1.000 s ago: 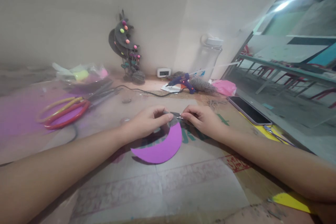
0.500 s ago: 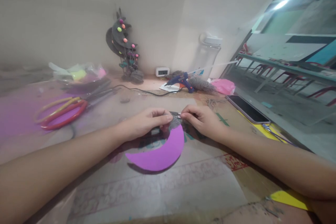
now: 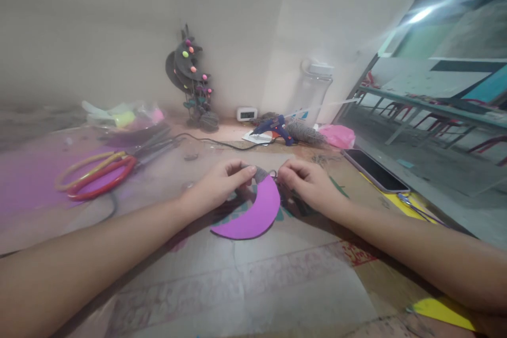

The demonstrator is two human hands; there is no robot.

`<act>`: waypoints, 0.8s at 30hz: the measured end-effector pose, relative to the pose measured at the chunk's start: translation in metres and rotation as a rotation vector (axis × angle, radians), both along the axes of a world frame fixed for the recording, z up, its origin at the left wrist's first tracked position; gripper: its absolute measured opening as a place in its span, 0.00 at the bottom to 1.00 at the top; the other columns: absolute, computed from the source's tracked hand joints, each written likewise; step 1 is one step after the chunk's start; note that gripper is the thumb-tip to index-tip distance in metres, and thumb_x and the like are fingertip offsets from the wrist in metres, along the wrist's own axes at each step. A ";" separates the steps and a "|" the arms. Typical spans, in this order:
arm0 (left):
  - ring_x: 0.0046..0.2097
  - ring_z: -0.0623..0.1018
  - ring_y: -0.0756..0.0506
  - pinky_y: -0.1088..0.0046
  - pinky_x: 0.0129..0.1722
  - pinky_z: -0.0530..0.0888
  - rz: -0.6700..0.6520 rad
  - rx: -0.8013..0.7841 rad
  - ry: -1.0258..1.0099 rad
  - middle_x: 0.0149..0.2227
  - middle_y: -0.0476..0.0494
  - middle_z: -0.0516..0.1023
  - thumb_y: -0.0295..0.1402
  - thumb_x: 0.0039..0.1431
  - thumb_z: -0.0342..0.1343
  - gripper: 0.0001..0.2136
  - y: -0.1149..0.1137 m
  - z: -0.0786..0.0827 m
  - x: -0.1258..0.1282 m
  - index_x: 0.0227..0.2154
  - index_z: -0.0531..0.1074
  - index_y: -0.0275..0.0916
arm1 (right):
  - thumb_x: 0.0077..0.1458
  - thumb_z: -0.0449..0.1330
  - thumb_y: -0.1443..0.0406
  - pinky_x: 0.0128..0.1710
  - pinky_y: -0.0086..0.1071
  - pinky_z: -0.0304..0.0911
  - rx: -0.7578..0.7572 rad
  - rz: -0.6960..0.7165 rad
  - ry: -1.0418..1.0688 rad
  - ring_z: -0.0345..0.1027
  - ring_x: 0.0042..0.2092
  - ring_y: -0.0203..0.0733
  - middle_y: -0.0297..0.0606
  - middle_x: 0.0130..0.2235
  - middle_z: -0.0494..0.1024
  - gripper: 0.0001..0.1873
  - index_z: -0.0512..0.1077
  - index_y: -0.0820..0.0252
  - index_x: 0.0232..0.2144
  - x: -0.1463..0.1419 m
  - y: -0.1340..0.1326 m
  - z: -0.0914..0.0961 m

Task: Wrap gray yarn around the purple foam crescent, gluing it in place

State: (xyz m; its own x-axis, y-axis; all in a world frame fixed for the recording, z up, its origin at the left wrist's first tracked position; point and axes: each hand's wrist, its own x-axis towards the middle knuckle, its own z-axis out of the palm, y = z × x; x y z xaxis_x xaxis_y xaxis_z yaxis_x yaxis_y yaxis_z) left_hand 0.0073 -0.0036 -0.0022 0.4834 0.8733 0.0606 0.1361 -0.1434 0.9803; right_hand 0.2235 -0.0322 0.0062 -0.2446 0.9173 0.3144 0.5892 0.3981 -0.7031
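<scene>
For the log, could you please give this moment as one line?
left hand: pinches grey bit at crescent tip; right hand: pinches same bit

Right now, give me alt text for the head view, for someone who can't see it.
The left hand and right hand pinch a small grey piece at the upper tip of a purple crescent lying on cardboard. Scissors lie far left, a blue glue gun behind, a phone to the right.

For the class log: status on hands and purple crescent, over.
Hands: left hand and right hand pinch grey bit at purple crescent tip. Nothing blocking.
</scene>
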 end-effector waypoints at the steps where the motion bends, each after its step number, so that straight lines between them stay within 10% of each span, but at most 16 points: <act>1: 0.24 0.70 0.53 0.77 0.25 0.65 0.003 -0.004 -0.010 0.23 0.52 0.70 0.41 0.60 0.54 0.13 0.000 0.000 0.000 0.26 0.67 0.38 | 0.60 0.53 0.57 0.26 0.28 0.53 -0.055 0.043 -0.025 0.60 0.24 0.33 0.30 0.21 0.67 0.17 0.67 0.59 0.23 -0.003 -0.004 0.001; 12: 0.27 0.75 0.49 0.75 0.28 0.68 -0.072 0.054 0.044 0.25 0.50 0.75 0.46 0.61 0.52 0.14 0.001 -0.005 -0.002 0.30 0.67 0.39 | 0.60 0.54 0.59 0.25 0.27 0.55 -0.120 0.120 -0.116 0.61 0.23 0.32 0.29 0.21 0.68 0.17 0.67 0.60 0.22 -0.009 -0.012 -0.002; 18: 0.22 0.70 0.52 0.78 0.20 0.61 -0.017 0.054 0.098 0.22 0.50 0.75 0.45 0.60 0.53 0.14 -0.003 -0.001 -0.001 0.29 0.67 0.38 | 0.57 0.59 0.57 0.23 0.26 0.56 0.047 -0.003 0.217 0.58 0.25 0.31 0.29 0.27 0.67 0.12 0.63 0.57 0.29 -0.003 -0.007 -0.003; 24: 0.20 0.67 0.53 0.78 0.19 0.60 -0.046 0.042 0.108 0.24 0.49 0.76 0.49 0.60 0.52 0.17 -0.001 -0.004 -0.002 0.32 0.68 0.38 | 0.55 0.60 0.61 0.15 0.24 0.57 -0.305 0.196 0.349 0.59 0.20 0.24 0.39 0.49 0.71 0.18 0.61 0.54 0.47 -0.008 -0.006 -0.002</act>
